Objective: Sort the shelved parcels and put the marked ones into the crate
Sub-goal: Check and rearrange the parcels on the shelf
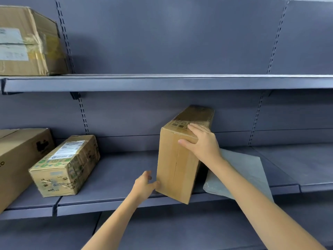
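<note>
A tall plain cardboard parcel (177,159) stands on end on the middle shelf (115,177), tilted toward me, its lower corner past the shelf's front edge. Printed codes show on its top face. My right hand (200,141) grips its upper right corner, fingers over the top and thumb on the front. My left hand (145,186) touches its lower left edge with the thumb against the front face. A grey poly mailer (246,170) lies flat on the shelf right of the parcel, partly under my right forearm. No crate is in view.
A taped parcel (66,163) with a white label lies on the middle shelf to the left. A large brown box (16,159) stands at the far left edge. Another labelled box (27,42) sits on the upper shelf (180,82), left.
</note>
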